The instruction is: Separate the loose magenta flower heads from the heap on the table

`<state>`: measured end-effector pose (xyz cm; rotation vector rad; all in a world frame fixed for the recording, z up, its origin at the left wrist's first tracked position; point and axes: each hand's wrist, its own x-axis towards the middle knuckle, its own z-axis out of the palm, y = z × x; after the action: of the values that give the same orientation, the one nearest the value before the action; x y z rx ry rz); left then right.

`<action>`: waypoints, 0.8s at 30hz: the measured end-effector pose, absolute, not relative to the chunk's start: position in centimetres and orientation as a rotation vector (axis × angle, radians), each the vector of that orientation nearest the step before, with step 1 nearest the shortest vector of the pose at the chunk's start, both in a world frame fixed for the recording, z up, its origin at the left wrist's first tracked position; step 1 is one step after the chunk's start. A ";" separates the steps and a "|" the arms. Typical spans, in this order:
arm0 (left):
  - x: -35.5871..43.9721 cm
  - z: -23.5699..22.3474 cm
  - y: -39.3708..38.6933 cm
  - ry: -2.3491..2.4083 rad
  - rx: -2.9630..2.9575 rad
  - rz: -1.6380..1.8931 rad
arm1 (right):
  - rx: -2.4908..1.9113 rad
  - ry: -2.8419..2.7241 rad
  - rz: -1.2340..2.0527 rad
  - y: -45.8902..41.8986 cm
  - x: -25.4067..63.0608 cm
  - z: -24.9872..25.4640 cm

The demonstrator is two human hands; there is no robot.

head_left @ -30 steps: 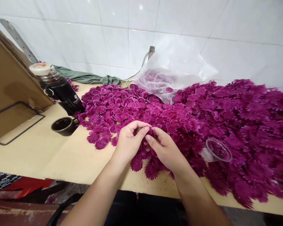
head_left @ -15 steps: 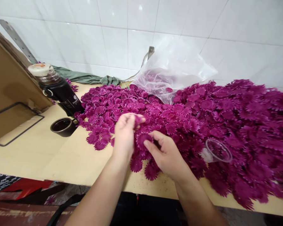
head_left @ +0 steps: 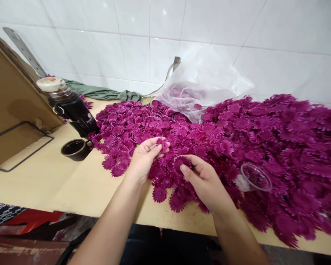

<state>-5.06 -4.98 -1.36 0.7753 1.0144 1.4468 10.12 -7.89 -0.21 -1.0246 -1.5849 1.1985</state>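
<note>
A big heap of magenta fabric flower heads [head_left: 237, 140] covers the right and middle of a pale wooden table [head_left: 44, 176]. My left hand [head_left: 143, 158] is over the heap's near edge, its fingertips pinched on a small magenta flower piece [head_left: 162, 142]. My right hand [head_left: 204, 180] is just to the right, thumb and fingers closed on a larger magenta flower head [head_left: 182, 162]. The two hands are a short gap apart.
A clear plastic cup [head_left: 253, 177] lies on its side in the heap at right. A clear plastic bag [head_left: 204, 84] sits by the tiled wall. At left stand a black bottle [head_left: 71, 106], a small dark cup [head_left: 75, 149], and a cardboard box [head_left: 11, 99].
My hands, together on one flower a second ago, have drawn apart, each holding a piece. The right hand has shifted slightly to the right.
</note>
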 end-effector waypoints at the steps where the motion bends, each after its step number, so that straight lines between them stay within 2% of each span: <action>1: -5.0 -1.2 -5.1 1.022 0.790 1.436 | -1.025 -1.557 1.203 -7.9 10.1 -0.2; 6: -4.4 -1.0 -5.5 1.074 0.880 1.445 | -1.003 -1.507 1.254 -7.4 10.0 -0.1; 13: -4.3 -1.1 -5.9 1.144 0.994 1.453 | -1.018 -1.481 1.145 -6.8 10.1 -0.7; 18: -4.0 -0.5 -6.3 1.143 1.026 1.409 | -0.889 -1.493 1.272 -6.4 9.8 -0.6; 24: -4.3 -0.2 -6.7 1.109 1.005 1.351 | -0.984 -1.409 1.203 -6.2 9.7 -0.7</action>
<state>-4.27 -6.68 -0.20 1.0046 1.1090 1.3508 9.74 -6.23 -0.71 -0.9839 -1.4093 1.2031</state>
